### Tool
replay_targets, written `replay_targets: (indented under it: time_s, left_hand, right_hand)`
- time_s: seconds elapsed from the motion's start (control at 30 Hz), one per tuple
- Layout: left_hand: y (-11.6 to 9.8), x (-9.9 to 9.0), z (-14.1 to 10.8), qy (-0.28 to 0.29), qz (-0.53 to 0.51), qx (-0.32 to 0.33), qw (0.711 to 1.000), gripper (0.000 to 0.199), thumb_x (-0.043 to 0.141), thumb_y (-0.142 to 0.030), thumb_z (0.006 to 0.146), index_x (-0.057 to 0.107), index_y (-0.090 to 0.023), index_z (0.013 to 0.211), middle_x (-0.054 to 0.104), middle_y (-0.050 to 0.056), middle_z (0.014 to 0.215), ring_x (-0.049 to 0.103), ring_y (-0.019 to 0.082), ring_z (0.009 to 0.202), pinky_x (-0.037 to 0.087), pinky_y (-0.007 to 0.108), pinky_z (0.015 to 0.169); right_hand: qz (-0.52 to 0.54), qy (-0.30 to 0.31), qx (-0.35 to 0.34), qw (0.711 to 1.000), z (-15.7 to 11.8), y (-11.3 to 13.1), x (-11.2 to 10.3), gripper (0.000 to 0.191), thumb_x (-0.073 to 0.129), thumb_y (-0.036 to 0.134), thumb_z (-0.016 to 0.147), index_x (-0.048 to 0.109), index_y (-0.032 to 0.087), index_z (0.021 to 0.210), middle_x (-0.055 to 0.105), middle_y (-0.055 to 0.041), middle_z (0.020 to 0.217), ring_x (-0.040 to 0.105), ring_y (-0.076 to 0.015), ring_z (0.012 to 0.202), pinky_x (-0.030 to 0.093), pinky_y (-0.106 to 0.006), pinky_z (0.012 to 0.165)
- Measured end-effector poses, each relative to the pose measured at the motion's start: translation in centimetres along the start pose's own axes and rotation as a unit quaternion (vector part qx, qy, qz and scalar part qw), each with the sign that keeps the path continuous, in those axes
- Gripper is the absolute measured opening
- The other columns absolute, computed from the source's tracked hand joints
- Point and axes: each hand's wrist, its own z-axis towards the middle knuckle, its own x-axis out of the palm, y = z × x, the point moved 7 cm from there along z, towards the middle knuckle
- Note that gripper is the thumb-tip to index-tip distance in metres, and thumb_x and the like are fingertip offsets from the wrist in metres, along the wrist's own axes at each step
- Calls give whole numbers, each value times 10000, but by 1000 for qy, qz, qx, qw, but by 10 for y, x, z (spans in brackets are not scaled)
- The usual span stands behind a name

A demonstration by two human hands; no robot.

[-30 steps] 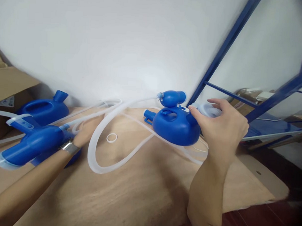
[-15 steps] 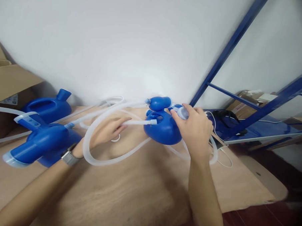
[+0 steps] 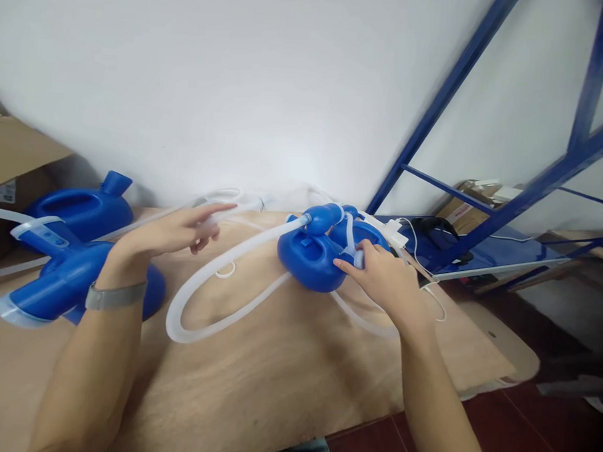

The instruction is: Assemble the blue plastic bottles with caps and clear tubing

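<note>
The right hand (image 3: 384, 279) pinches a small white cap (image 3: 359, 258) against the blue plastic jug (image 3: 313, 260), steadying it on the tabletop (image 3: 274, 385). The left hand (image 3: 168, 232) hovers open-fingered, fingertips lifting the translucent tube (image 3: 213, 285) clear of the loop.

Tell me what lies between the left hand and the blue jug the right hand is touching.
Between the left hand and the blue jug that the right hand touches, only the corrugated white hose crosses the wooden table, with a small white ring under it. Nothing else visible stands there.
</note>
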Motion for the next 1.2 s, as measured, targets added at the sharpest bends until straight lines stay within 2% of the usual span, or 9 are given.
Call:
replay_targets:
  time_s: [0.1,0.2,0.3,0.4,0.53,0.63,0.9,1.07,1.2]
  left_hand:
    - [-4,-3,-6,-13,-23,-36,999,693,559,-514,950,468,-324,1611,679,-5,811,665,230,731,598,381,741]
    - [-45,-7,-21,-88,43,31,995,552,546,-428,969,580,-305,1506,729,19,1011,693,276,930,585,426,906]
    - [-95,13,-37,-97,87,125,983,546,467,-401,1038,492,-310,1576,725,25,1203,684,311,1085,559,453,1002]
    - [-116,44,-41,-75,161,152,972,522,480,-463,1064,506,-325,1566,719,54,1224,698,325,1080,564,450,952]
    - [-108,67,-30,-60,239,149,958,496,537,-354,1041,543,-276,1531,704,104,1307,701,328,1102,556,428,931]
    - [-96,60,-21,-31,233,157,959,454,471,-232,1016,618,-264,1444,719,81,1344,693,301,1147,537,415,990]
    - [-53,16,-8,16,166,155,974,414,482,-387,1003,696,-233,1322,763,75,1253,704,289,1090,520,379,985]
    - [-47,14,-3,48,91,145,984,390,570,-526,983,724,-225,1177,779,67,1128,704,273,980,522,353,908]
    - [-47,16,-2,68,55,131,988,394,585,-536,969,729,-220,1154,780,61,1086,710,265,982,533,340,896]
  right_hand:
    - [31,20,13,999,5,-4,5,536,548,625,1013,609,181,1308,761,-151,1156,737,-387,1043,503,-412,753]
    - [49,37,3,998,11,-4,6,766,544,666,993,424,170,1563,767,-177,1173,745,-410,1024,522,-445,762]
    - [38,62,-18,997,15,1,9,990,569,670,982,91,218,1722,779,-168,1105,761,-408,938,537,-461,752]
    - [-2,13,-46,999,15,14,3,925,620,642,972,197,286,1714,668,-234,1389,710,-437,1134,557,-485,812]
    - [-30,-132,-123,983,10,49,-10,597,604,522,1020,550,191,1513,449,-257,1632,436,-470,1482,527,-548,1008]
    - [19,-143,-159,977,15,63,-14,537,528,440,1064,544,167,1526,515,-225,1592,454,-418,1489,519,-540,1077]
    - [90,146,-237,956,31,29,-3,901,578,689,966,220,358,1724,658,-164,1469,752,-412,1095,620,-535,897]
    - [135,-8,-359,923,51,44,-10,875,708,669,905,408,324,1651,341,-150,1717,375,-445,1563,406,-612,1218]
    - [191,-78,-378,903,65,52,-10,724,774,588,888,572,268,1506,604,-150,1447,559,-389,1370,472,-577,1159]
